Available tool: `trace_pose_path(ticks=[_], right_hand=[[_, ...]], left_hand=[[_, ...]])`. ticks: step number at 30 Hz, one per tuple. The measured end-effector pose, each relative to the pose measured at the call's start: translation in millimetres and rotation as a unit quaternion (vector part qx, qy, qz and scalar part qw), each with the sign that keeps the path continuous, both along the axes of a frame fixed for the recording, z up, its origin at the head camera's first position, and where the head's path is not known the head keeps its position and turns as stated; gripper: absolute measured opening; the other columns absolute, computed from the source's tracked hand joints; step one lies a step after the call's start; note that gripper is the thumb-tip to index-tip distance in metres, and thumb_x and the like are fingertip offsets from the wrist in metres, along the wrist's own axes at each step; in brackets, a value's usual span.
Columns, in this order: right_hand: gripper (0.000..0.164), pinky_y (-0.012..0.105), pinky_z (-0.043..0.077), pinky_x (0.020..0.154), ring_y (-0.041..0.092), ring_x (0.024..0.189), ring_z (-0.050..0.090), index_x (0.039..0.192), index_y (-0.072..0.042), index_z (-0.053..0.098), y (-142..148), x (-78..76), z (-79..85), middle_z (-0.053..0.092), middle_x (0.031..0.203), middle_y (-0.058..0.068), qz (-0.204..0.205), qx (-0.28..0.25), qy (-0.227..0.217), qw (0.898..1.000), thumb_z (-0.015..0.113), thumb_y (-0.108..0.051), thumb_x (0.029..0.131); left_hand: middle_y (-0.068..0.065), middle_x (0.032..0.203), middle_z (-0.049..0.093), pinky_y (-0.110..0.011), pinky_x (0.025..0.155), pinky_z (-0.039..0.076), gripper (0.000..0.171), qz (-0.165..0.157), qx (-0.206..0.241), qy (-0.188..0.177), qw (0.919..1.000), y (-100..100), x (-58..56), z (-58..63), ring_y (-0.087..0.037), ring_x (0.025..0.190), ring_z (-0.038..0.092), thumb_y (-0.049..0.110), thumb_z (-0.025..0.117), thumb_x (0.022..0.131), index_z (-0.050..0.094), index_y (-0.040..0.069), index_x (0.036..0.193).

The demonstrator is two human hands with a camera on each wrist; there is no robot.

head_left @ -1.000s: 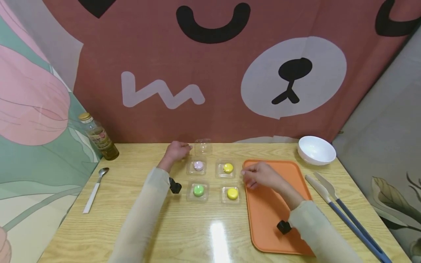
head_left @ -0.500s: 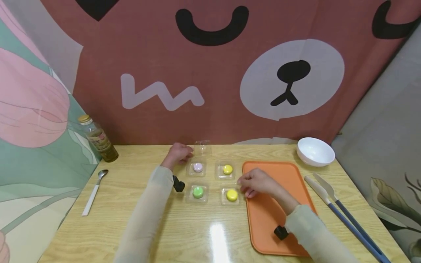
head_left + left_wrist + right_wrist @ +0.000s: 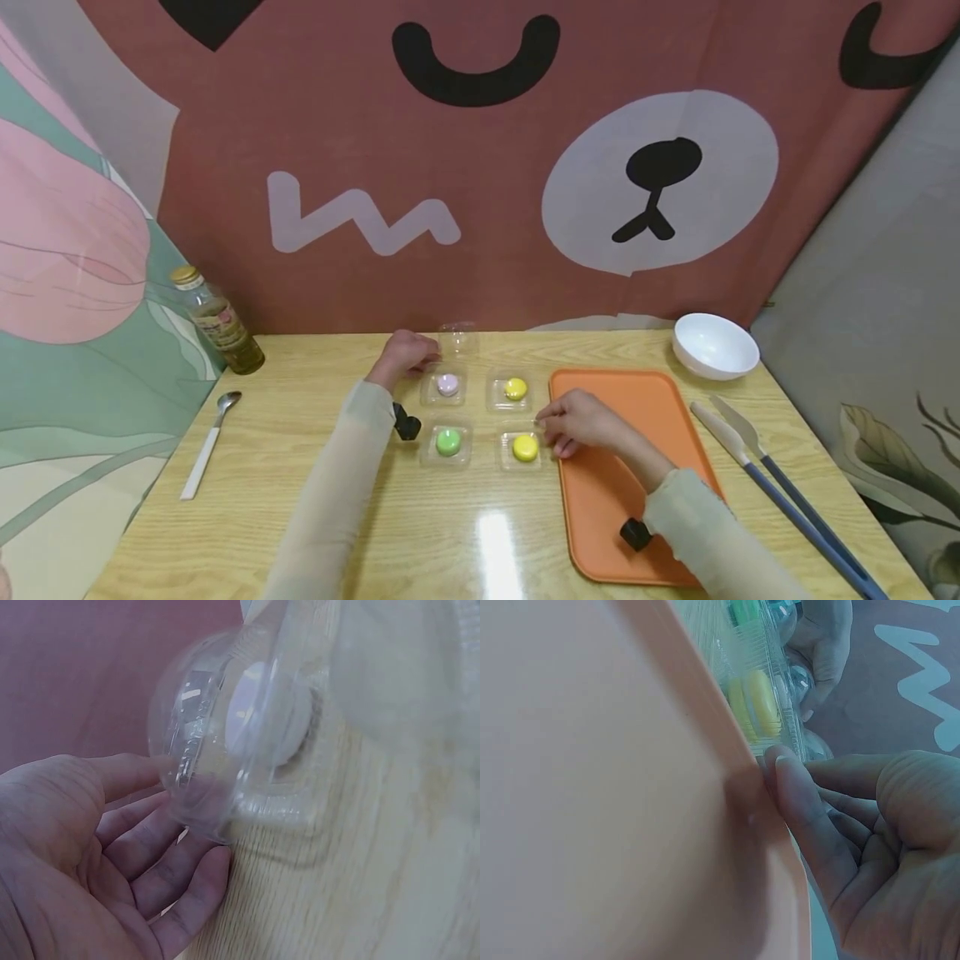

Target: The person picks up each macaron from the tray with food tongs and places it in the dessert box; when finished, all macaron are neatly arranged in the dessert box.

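Observation:
Several open clear plastic boxes each hold a macaron: lilac (image 3: 447,385), green (image 3: 447,442), and yellow ones at the upper right (image 3: 515,388) and lower right (image 3: 526,448). My left hand (image 3: 405,354) pinches the edge of a clear domed lid (image 3: 202,712) at the lilac macaron's box; that macaron shows through the plastic in the left wrist view. Thumb and forefinger of my right hand (image 3: 581,422) pinch the clear plastic edge of the lower yellow macaron's box, just over the tray's rim. In the right wrist view the thumb partly hides this grip.
An orange tray (image 3: 622,508) lies under my right forearm. Two blue-handled spreaders (image 3: 787,492) lie right of it, and a white bowl (image 3: 716,346) stands behind them. At the left are a spoon (image 3: 210,446) and a glass bottle (image 3: 221,323).
My right hand has shifted left and slightly toward me, from the tray's edge to the lower yellow macaron's box. The left hand stays at the lilac macaron's lid.

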State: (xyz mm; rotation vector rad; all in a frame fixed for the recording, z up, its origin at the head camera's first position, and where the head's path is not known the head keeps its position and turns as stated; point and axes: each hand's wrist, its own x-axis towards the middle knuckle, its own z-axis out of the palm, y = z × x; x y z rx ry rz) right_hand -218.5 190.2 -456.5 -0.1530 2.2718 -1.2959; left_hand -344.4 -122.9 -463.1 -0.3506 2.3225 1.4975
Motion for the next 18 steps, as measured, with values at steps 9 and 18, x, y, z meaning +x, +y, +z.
trace_pose_path(ticks=[9,18], right_hand=[[0.029,0.031,0.062,0.058,0.016,0.060,0.070,0.123,0.008,0.068,-2.3,0.6,-0.5,0.073,0.080,0.013,0.003,0.011,0.003,1.000,0.057,-0.007,0.101],[0.030,0.031,0.062,0.058,0.017,0.062,0.071,0.124,0.007,0.068,-1.7,0.8,-0.5,0.073,0.080,0.012,0.007,0.016,0.009,1.000,0.057,-0.008,0.101]], left_hand=[[-0.006,0.093,0.079,-0.029,0.064,0.055,0.029,-0.004,0.008,-0.003,1.0000,3.4,-1.1,1.2,-0.012,0.069,0.068,0.024,0.069,0.096,0.073,0.005,0.117],[-0.004,0.081,0.076,-0.027,0.059,0.053,0.025,0.001,0.018,-0.003,0.9998,3.3,-4.0,-2.0,-0.011,0.064,0.066,0.020,0.069,0.095,0.074,0.002,0.111]])
